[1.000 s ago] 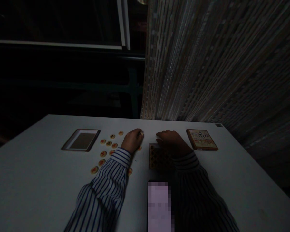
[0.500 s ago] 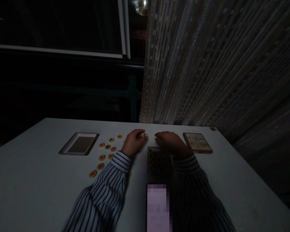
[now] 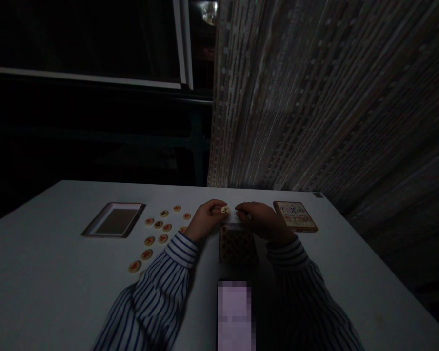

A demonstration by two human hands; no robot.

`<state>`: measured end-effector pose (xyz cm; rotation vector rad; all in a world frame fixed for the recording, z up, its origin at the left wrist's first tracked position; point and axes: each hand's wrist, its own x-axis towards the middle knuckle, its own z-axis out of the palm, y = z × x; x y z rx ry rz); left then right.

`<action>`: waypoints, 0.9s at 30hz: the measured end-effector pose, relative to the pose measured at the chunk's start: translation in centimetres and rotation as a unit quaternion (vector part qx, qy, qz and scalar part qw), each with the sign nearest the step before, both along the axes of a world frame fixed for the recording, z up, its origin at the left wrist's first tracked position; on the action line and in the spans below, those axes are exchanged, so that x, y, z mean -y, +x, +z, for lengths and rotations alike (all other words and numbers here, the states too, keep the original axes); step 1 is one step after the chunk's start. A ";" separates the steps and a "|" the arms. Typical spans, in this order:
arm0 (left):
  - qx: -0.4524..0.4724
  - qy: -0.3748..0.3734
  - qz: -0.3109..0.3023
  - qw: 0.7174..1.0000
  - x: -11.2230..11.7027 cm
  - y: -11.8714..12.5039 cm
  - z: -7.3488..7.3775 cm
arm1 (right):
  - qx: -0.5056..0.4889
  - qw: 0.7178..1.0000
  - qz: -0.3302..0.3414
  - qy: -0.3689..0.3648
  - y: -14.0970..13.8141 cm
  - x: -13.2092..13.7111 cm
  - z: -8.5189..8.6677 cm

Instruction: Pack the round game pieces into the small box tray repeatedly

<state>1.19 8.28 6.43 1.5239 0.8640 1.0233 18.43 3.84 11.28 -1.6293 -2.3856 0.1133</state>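
Observation:
My left hand (image 3: 207,219) pinches a round xiangqi piece (image 3: 225,210) with a dark character between thumb and fingers, above the table. To the right, my right hand (image 3: 265,220) is curled with its fingertips close to that piece; whether it holds anything is hidden. Just below both hands stands a small box (image 3: 236,226) packed with dark-looking round pieces, its right side near my right wrist. Left of my left forearm lie several loose xiangqi pieces (image 3: 163,238), most with red characters and a few with dark ones. My left sleeve partly covers this group.
On the white table (image 3: 51,278), an open shallow box lid or tray (image 3: 89,229) lies at left. A flat box with a printed picture (image 3: 296,216) is at right. A lit phone (image 3: 234,314) lies near me. A string curtain (image 3: 263,107) hangs behind the table.
My left hand has shifted slightly right with the piece, closer to my right hand. More loose pieces show beside my left wrist. The view has shifted a little.

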 end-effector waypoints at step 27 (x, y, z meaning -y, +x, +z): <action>0.018 -0.114 -0.034 0.993 0.6 1.4 -1.0 | -0.027 0.998 0.034 -0.035 0.7 -0.2 -1.0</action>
